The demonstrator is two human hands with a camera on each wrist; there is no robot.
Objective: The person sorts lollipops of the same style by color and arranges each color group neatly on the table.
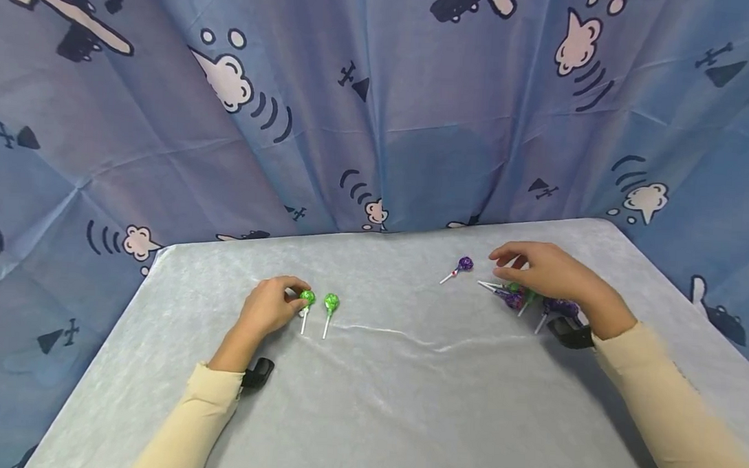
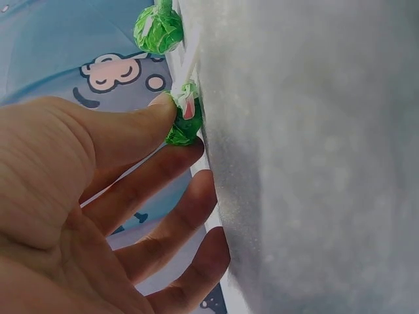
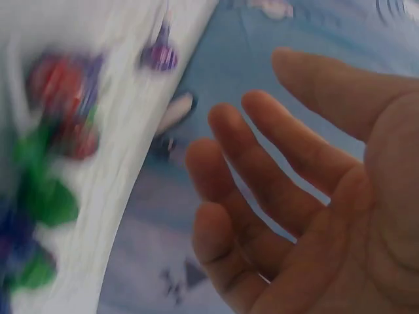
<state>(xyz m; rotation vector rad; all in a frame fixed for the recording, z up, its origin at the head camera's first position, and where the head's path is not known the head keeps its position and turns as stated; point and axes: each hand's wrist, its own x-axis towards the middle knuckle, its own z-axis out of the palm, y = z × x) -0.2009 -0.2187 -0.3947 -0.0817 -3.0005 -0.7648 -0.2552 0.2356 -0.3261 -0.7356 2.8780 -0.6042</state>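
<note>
My left hand pinches a green-wrapped lollipop between thumb and index finger, its white stick pointing toward me over the table. In the left wrist view that lollipop shows its twisted wrapper neck at the thumb tip, the other fingers spread loosely. Just right of it lies a second green lollipop. My right hand hovers with relaxed fingers and nothing in them, above a pile of purple, red and green lollipops. A lone purple lollipop lies left of its fingertips.
A white cloth covers the table, with a crease running across its middle. Behind the far edge hangs a blue curtain with printed planes and clouds. More purple lollipops lie under the right wrist, partly hidden.
</note>
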